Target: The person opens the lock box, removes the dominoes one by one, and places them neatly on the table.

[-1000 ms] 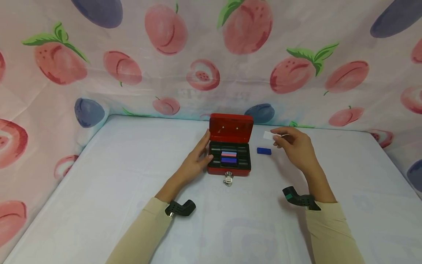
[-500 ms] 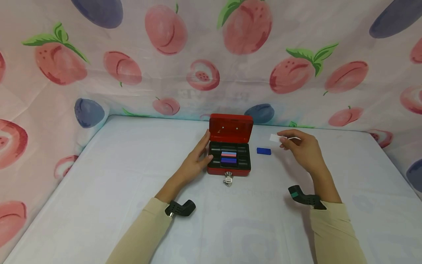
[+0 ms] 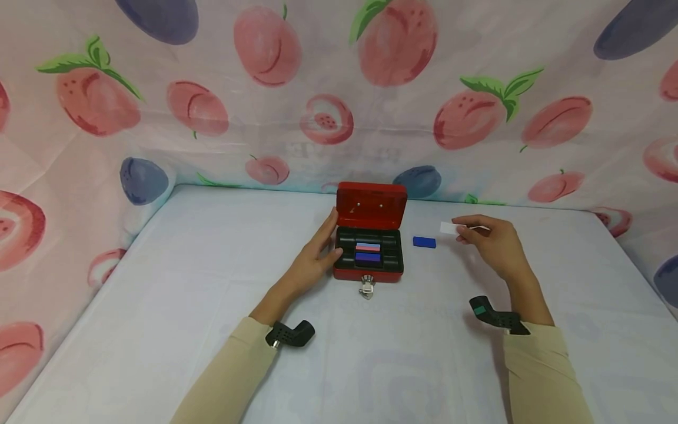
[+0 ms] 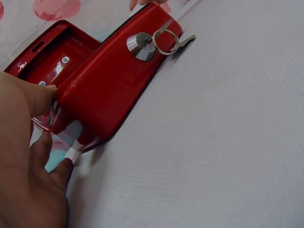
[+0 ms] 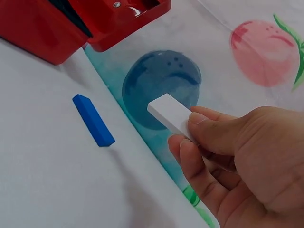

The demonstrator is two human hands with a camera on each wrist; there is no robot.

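The right hand [image 3: 492,241] has drifted toward four o'clock, pinching the white block [image 3: 448,228], now farther outside the box [image 3: 349,274], past the blue block [image 3: 424,242] at three. The left hand's [image 3: 311,256] spread fingers touch the box's nine-o'clock side.

Blocks [image 3: 368,257] lie inside the box [image 3: 351,275] on the table [image 3: 212,282], a loose block [image 3: 424,242] to its right.

Left hand [image 3: 309,260] touches the red box [image 3: 382,277]; right hand [image 3: 495,246] pinches a white block [image 3: 448,228].
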